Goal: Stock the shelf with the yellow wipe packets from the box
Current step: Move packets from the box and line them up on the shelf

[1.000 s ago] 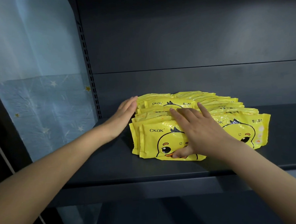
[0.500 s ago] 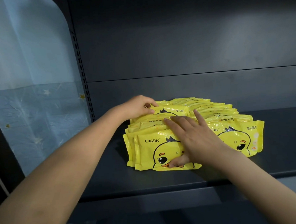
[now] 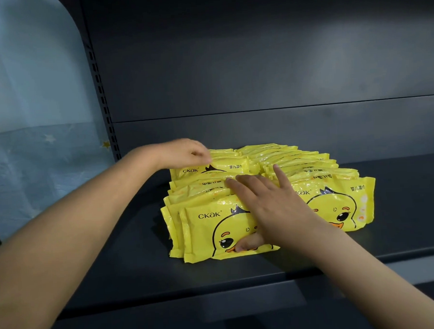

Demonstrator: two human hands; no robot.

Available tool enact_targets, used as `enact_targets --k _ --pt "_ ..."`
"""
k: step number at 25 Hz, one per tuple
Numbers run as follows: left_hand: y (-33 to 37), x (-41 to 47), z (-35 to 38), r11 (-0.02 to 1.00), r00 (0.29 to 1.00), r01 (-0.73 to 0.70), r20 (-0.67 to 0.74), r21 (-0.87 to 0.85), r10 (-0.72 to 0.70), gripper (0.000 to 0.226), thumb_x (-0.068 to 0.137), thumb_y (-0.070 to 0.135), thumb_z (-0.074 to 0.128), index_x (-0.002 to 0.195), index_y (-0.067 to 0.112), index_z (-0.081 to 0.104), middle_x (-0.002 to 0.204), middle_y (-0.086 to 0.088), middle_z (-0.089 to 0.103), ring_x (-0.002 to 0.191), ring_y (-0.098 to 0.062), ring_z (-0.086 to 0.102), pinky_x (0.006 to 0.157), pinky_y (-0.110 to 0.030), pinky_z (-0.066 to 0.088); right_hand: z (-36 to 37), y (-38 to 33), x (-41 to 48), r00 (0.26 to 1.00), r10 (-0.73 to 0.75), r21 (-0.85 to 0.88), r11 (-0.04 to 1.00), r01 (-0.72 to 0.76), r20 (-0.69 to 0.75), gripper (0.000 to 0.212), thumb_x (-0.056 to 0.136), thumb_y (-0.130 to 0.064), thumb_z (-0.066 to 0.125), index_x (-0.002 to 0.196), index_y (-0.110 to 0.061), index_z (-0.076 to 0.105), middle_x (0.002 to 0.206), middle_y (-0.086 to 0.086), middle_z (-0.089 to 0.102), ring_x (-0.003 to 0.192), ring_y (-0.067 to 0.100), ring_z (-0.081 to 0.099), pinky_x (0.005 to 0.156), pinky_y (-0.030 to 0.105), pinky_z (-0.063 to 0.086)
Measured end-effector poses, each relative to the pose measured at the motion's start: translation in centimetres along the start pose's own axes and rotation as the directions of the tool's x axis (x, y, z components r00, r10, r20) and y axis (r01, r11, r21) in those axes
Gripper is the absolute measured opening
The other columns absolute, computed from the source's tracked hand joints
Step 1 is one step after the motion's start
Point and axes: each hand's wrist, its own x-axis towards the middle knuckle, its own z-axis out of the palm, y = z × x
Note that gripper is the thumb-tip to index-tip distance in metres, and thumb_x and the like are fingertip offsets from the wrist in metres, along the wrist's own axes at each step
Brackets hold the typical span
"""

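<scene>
Two rows of yellow wipe packets (image 3: 281,161) are on the shelf (image 3: 241,273), side by side and touching, each packet leaning on the one behind like shingles. So a good part of the stocking looks done, and this reads as the tidying stage.

The right hand (image 3: 271,211) lies flat over the left row (image 3: 199,190). Its fingers (image 3: 239,185) are straight and a little spread, pressing down on the packets' top edges. The thumb (image 3: 247,243) pushes against the duck face of the front packet (image 3: 204,230).

The left hand (image 3: 182,152) reaches to the far end of that row. Its fingers are curled at the top edge of the back packet (image 3: 216,167) and seem to pinch it, though the exact hold is hard to make out. The likely aim is to square the row up between the two hands.

The right row (image 3: 312,177) sits untouched, with its front packet (image 3: 338,203) facing out just beside the right wrist. Both rows sit towards the left of the shelf, near the slotted upright (image 3: 101,95) and the blue starred cloth (image 3: 34,161) beyond it, with the dark back panel (image 3: 255,61) behind.

What's left? The box is not in view, so there's no telling how many packets remain in it. On this showing, the left row needs straightening, and then more packets go up if any remain.
</scene>
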Motion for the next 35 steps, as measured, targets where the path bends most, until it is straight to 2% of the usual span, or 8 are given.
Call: enact_targets --k 4,11,15,18,20,24,29,35 --pt "1.6 -0.1 3.1 0.973 0.989 0.097 0.134 -0.209 -0.069 0.059 0.091 0.062 0.015 0.144 0.039 0.026 0.154 0.014 0.018 0.143 -0.012 0.014 0.116 -0.035 0.011 0.0 -0.3 0.2 1.0 0.011 -0.014 1.0 -0.011 0.0 0.112 0.07 -0.074 0.054 0.15 -0.022 -0.005 0.158 0.002 0.008 0.145 0.022 0.009 0.114 0.058 -0.005" --pt "2.5 0.8 2.8 0.978 0.948 0.203 0.241 0.049 -0.209 0.08 0.078 0.079 0.005 0.146 0.038 0.019 0.156 0.014 -0.004 0.145 -0.015 -0.004 0.117 -0.045 -0.001 -0.5 -1.1 1.3 0.999 0.047 0.011 0.999 -0.047 -0.005 0.116 0.065 -0.072 0.063 0.149 -0.021 0.001 0.156 0.004 0.012 0.144 0.025 0.013 0.114 0.059 0.0" --pt "3.1 -4.1 2.5 0.954 0.974 0.145 -0.132 -0.261 -0.184 0.066 0.091 0.062 0.006 0.146 0.032 0.024 0.157 0.008 0.01 0.145 -0.011 0.003 0.116 -0.036 0.002 -0.3 -1.7 0.5 0.995 0.083 0.045 0.996 -0.08 -0.064 0.121 0.066 -0.074 0.059 0.149 -0.022 -0.011 0.158 0.005 0.005 0.146 0.024 0.004 0.114 0.057 -0.002" --pt "3.8 -9.4 5.4 0.823 0.812 0.115 -0.425 -0.556 -0.4 0.062 0.096 0.053 0.014 0.148 0.02 0.019 0.155 0.005 0.017 0.143 -0.012 0.014 0.111 -0.027 0.011 0.3 -1.7 -1.2 0.987 0.1 0.092 0.992 -0.089 -0.125 0.123 0.064 -0.082 0.048 0.148 -0.02 -0.017 0.159 0.006 -0.006 0.146 0.026 -0.01 0.115 0.053 -0.006" --pt "4.6 -11.4 8.0 0.681 0.745 0.122 -0.387 -0.722 -0.544 0.066 0.095 0.055 0.017 0.15 0.018 0.01 0.157 0.003 0.013 0.144 -0.014 0.013 0.113 -0.031 0.012 0.7 -1.6 -2.0 0.985 0.108 0.143 0.986 -0.089 -0.136 0.125 0.06 -0.085 0.039 0.148 -0.016 -0.016 0.159 0.007 -0.008 0.146 0.025 -0.013 0.116 0.046 -0.01" --pt "6.5 -11.6 10.7 0.516 0.782 0.031 -0.301 -0.856 -0.546 0.067 0.094 0.055 0.022 0.149 0.023 -0.002 0.157 0.005 0.008 0.143 -0.014 0.013 0.113 -0.033 0.013 1.9 -1.6 -1.5 0.978 0.08 0.171 0.984 -0.047 -0.194 0.121 0.061 -0.08 0.045 0.15 -0.008 0.008 0.156 0.013 0.016 0.146 0.029 0.004 0.115 0.043 -0.007" --pt "6.5 -11.0 11.6 0.502 0.879 -0.038 -0.268 -0.864 -0.394 0.093 0.085 0.045 0.055 0.145 0.034 -0.015 0.149 0.014 0.013 0.126 0.002 0.018 0.105 -0.024 0.016 3.3 -0.8 -0.6 0.969 0.069 0.19 0.981 -0.024 -0.238 0.107 0.061 -0.078 0.041 0.135 -0.001 0.044 0.129 0.021 0.053 0.13 0.04 0.042 0.109 0.051 0.015" --pt "5.8 -10.2 12.0 0.675 0.847 -0.046 -0.387 -0.736 -0.364 0.11 0.076 0.035 0.071 0.147 0.021 -0.012 0.154 0.003 0.015 0.137 -0.01 0.024 0.101 -0.018 0.02 3.0 -0.6 -1.1 0.978 0.085 -0.006 0.996 -0.088 -0.191 0.106 0.065 -0.083 0.035 0.136 -0.004 0.044 0.134 0.017 0.053 0.133 0.035 0.041 0.11 0.053 0.013"
